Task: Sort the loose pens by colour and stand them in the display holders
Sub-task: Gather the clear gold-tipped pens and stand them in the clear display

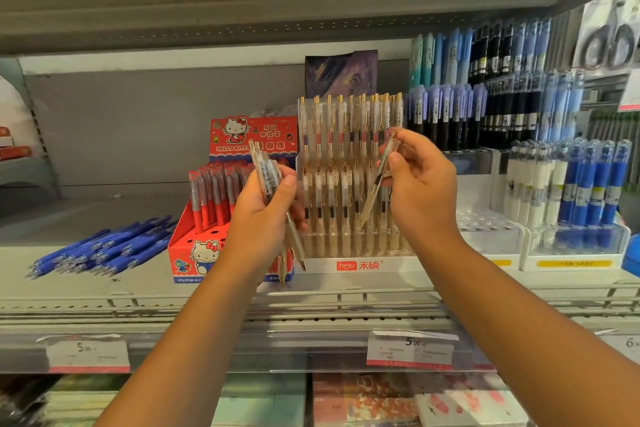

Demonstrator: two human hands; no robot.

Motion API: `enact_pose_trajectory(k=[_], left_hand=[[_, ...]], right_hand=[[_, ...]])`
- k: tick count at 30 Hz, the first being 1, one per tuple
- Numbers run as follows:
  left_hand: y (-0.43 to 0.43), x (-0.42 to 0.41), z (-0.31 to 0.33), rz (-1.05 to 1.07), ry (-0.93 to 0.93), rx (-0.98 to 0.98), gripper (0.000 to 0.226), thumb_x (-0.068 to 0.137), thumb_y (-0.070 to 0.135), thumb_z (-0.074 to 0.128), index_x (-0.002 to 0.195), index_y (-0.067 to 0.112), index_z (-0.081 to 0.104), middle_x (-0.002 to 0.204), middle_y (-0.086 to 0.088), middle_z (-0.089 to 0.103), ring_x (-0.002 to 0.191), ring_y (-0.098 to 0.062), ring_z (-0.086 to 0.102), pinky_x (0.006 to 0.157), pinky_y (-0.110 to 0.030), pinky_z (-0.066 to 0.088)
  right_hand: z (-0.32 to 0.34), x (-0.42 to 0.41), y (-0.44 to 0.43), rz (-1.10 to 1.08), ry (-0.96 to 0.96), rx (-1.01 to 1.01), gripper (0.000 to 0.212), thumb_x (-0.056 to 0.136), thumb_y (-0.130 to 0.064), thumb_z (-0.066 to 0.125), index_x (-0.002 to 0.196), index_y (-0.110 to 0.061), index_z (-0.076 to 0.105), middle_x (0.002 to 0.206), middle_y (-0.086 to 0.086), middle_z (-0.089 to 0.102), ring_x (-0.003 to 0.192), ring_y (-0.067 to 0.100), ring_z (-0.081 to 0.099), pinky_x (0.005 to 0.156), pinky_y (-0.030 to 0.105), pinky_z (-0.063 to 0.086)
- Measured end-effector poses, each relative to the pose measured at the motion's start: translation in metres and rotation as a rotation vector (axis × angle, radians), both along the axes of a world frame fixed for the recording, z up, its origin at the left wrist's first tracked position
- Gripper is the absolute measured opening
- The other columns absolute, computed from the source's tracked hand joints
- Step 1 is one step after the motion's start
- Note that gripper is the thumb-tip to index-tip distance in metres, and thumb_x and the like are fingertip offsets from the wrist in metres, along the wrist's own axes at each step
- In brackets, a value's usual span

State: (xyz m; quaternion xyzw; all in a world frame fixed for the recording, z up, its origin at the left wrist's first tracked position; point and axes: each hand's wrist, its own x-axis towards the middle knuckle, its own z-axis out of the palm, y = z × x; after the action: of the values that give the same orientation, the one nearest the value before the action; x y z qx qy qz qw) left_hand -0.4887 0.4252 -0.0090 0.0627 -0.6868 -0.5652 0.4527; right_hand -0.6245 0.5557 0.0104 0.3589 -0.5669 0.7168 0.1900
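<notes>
My left hand (263,218) grips a bunch of clear gold-tipped pens (294,243), tips pointing down, in front of the red Hello Kitty holder (188,253). My right hand (420,191) pinches a single clear pen (375,180) slanted, tip down, just before the clear tiered hesu display holder (360,265), which stands full of matching gold-clip pens. A heap of loose blue pens (104,248) lies flat on the shelf at the left. Red pens (213,194) stand in the Hello Kitty holder, with empty holes in its front rows.
At the right stand clear holders with white pens (533,184) and blue pens (595,184), with blue and black pens racked behind. A wire rail (346,298) edges the shelf front. Price tags (410,350) hang below it. Notebooks lie on the lower shelf.
</notes>
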Motion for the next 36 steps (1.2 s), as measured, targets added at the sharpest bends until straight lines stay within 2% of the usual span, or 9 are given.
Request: enact_pose_trajectory(k=[7, 10, 14, 17, 18, 20, 28, 32, 36], left_hand=[[0.000, 0.000, -0.001, -0.027, -0.029, 0.033, 0.017, 0.099, 0.036, 0.054, 0.092, 0.044, 0.067, 0.071, 0.002, 0.066, 0.061, -0.013, 0.065, 0.055, -0.023, 0.053], [-0.002, -0.003, -0.002, -0.041, -0.033, 0.014, 0.017, 0.101, 0.030, 0.053, 0.098, 0.038, 0.068, 0.078, -0.004, 0.066, 0.064, -0.013, 0.063, 0.062, -0.028, 0.056], [-0.003, -0.003, -0.003, -0.071, -0.038, -0.003, 0.015, 0.101, 0.022, 0.054, 0.108, 0.027, 0.067, 0.077, -0.004, 0.065, 0.067, -0.014, 0.063, 0.065, -0.030, 0.057], [-0.002, -0.002, -0.003, -0.077, -0.051, -0.017, 0.014, 0.101, 0.022, 0.054, 0.110, 0.024, 0.064, 0.071, 0.000, 0.068, 0.068, -0.014, 0.068, 0.065, -0.031, 0.059], [-0.001, -0.001, -0.002, -0.070, -0.059, -0.033, 0.014, 0.101, 0.023, 0.054, 0.110, 0.024, 0.064, 0.070, -0.001, 0.069, 0.069, -0.016, 0.069, 0.066, -0.031, 0.059], [0.001, -0.001, -0.002, -0.068, -0.057, -0.039, 0.013, 0.100, 0.022, 0.054, 0.110, 0.021, 0.063, 0.072, -0.007, 0.072, 0.072, -0.020, 0.072, 0.065, -0.030, 0.059], [0.004, 0.000, -0.001, -0.128, -0.012, 0.029, 0.012, 0.098, 0.014, 0.059, 0.108, 0.010, 0.063, 0.088, -0.011, 0.075, 0.081, -0.029, 0.074, 0.069, -0.036, 0.061], [0.006, 0.001, 0.000, -0.145, -0.013, 0.058, 0.014, 0.096, 0.015, 0.061, 0.109, 0.010, 0.063, 0.094, -0.011, 0.074, 0.081, -0.030, 0.074, 0.065, -0.033, 0.061], [0.004, 0.002, -0.001, -0.112, -0.020, -0.008, 0.014, 0.096, 0.018, 0.061, 0.108, 0.015, 0.066, 0.095, -0.005, 0.076, 0.086, -0.024, 0.074, 0.070, -0.036, 0.060]], right_hand=[[-0.002, 0.001, -0.004, -0.002, 0.004, 0.056, 0.036, 0.098, -0.006, 0.053, 0.132, -0.018, 0.059, 0.120, 0.003, 0.065, 0.110, 0.019, 0.063, 0.090, 0.046, 0.056], [-0.003, 0.000, -0.006, -0.011, 0.010, 0.127, 0.037, 0.097, -0.007, 0.055, 0.132, -0.018, 0.060, 0.112, -0.008, 0.065, 0.104, 0.014, 0.064, 0.088, 0.043, 0.057], [-0.006, -0.001, -0.008, -0.022, 0.028, 0.262, 0.036, 0.096, -0.007, 0.058, 0.130, -0.018, 0.061, 0.108, -0.005, 0.065, 0.102, 0.016, 0.064, 0.087, 0.043, 0.057], [-0.011, -0.003, -0.011, -0.054, 0.070, 0.403, 0.032, 0.095, -0.009, 0.059, 0.126, -0.017, 0.063, 0.086, -0.016, 0.058, 0.085, 0.004, 0.060, 0.078, 0.024, 0.056], [-0.012, -0.004, -0.012, -0.087, 0.084, 0.421, 0.030, 0.096, -0.010, 0.060, 0.125, -0.017, 0.063, 0.083, -0.019, 0.056, 0.080, -0.002, 0.057, 0.070, 0.013, 0.049], [-0.014, -0.005, -0.012, -0.138, 0.095, 0.431, 0.027, 0.096, -0.012, 0.059, 0.122, -0.018, 0.064, 0.079, -0.021, 0.054, 0.074, -0.007, 0.053, 0.061, 0.006, 0.037], [-0.015, 0.002, -0.006, -0.196, 0.158, 0.471, 0.032, 0.095, -0.018, 0.059, 0.126, -0.025, 0.060, 0.082, -0.017, 0.057, 0.071, 0.001, 0.056, 0.060, 0.019, 0.047], [-0.013, 0.011, -0.005, -0.330, 0.322, 0.427, 0.041, 0.091, -0.027, 0.062, 0.131, -0.028, 0.056, 0.104, -0.011, 0.048, 0.083, 0.008, 0.051, 0.067, 0.024, 0.049], [-0.008, 0.028, -0.008, -0.027, 0.447, 0.366, 0.025, 0.088, -0.026, 0.066, 0.113, -0.027, 0.065, 0.100, -0.011, 0.056, 0.084, 0.006, 0.055, 0.071, 0.024, 0.051]])
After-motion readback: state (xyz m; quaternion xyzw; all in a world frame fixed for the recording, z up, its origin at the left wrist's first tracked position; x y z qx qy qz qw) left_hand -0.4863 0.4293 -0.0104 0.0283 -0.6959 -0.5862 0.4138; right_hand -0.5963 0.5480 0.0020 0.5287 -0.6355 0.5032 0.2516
